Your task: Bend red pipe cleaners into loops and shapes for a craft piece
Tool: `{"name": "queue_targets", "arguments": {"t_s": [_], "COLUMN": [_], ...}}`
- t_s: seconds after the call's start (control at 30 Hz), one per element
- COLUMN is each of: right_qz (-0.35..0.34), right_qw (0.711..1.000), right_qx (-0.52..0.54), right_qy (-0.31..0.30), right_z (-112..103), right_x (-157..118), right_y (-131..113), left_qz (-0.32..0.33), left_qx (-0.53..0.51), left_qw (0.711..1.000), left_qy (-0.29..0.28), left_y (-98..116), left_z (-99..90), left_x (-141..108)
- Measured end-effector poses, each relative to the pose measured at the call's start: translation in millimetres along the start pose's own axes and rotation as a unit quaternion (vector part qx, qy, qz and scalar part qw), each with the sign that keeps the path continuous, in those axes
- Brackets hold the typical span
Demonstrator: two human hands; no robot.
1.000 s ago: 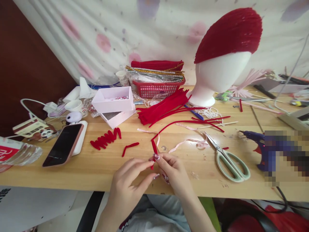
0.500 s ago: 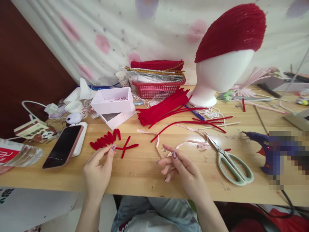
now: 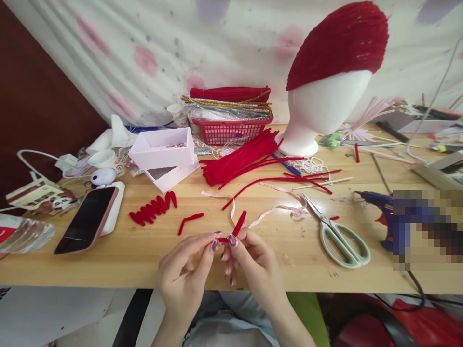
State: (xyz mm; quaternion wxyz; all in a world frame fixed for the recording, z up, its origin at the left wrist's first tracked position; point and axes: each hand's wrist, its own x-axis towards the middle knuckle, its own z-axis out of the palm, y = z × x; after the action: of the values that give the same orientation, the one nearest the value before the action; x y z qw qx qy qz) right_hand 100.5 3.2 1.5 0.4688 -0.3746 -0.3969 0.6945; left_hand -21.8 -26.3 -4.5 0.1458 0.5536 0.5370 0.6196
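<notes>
A short bent red fuzzy stem is pinched between both hands near the table's front edge. My left hand holds its left end between thumb and forefinger. My right hand grips it near the bend, with the other part sticking up past the thumb. Another bent red piece lies on the table just beyond my left hand. To its left sits a row of small red loops. Behind my right hand a pale measuring tape curls across the wood.
Green-handled scissors and a blue glue gun lie at the right. A phone is at the left. Behind are white boxes, a bundle of red stems, a red basket and a white head form with a red cap.
My left hand has moved right, bringing one of the two crossed red pieces up from the table. My right hand has closed on that piece, and the two hands have come together.
</notes>
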Motion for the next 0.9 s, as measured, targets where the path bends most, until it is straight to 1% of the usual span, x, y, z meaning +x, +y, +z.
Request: {"name": "queue_targets", "arguments": {"t_s": [0.1, 0.2, 0.27, 0.37, 0.43, 0.5, 0.6, 0.67, 0.73, 0.8, 0.9], "right_qz": [-0.044, -0.109, -0.152, -0.195, -0.198, -0.189, -0.187, -0.186, -0.176, -0.161, -0.136], "right_qw": [0.998, 0.991, 0.983, 0.968, 0.966, 0.971, 0.974, 0.975, 0.977, 0.980, 0.983], "right_qx": [-0.017, -0.046, -0.080, -0.131, -0.133, -0.110, -0.093, -0.091, -0.090, -0.097, -0.109], "right_qy": [0.028, 0.056, 0.072, 0.092, 0.098, 0.096, 0.088, 0.082, 0.076, 0.067, 0.054], "right_z": [-1, -3, -4, -7, -9, -11, -12, -12, -12, -13, -14], "right_x": [-2, -5, -8, -10, -11, -11, -13, -15, -16, -17, -16], "right_y": [3, 7, 10, 13, 14, 14, 12, 11, 9, 7, 8], "left_qz": [-0.064, -0.128, -0.150, -0.158, -0.159, -0.163, -0.172, -0.168, -0.165, -0.171, -0.160], "left_qx": [-0.063, -0.090, -0.094, -0.117, -0.152, -0.180, -0.201, -0.214, -0.223, -0.211, -0.148], "left_qw": [0.996, 0.987, 0.984, 0.980, 0.975, 0.970, 0.963, 0.961, 0.958, 0.958, 0.971], "left_qy": [0.015, 0.028, 0.024, 0.016, -0.002, -0.025, -0.045, -0.052, -0.072, -0.089, -0.101], "left_y": [2, 6, 8, 7, 6, 5, 4, 2, 1, 0, -1], "left_z": [6.4, 13.3, 16.7, 18.7, 18.3, 16.9, 13.3, 10.0, 6.5, 3.0, -1.5], "left_x": [-2, -3, -3, -3, -3, -3, -2, -1, 0, 0, 0]}}
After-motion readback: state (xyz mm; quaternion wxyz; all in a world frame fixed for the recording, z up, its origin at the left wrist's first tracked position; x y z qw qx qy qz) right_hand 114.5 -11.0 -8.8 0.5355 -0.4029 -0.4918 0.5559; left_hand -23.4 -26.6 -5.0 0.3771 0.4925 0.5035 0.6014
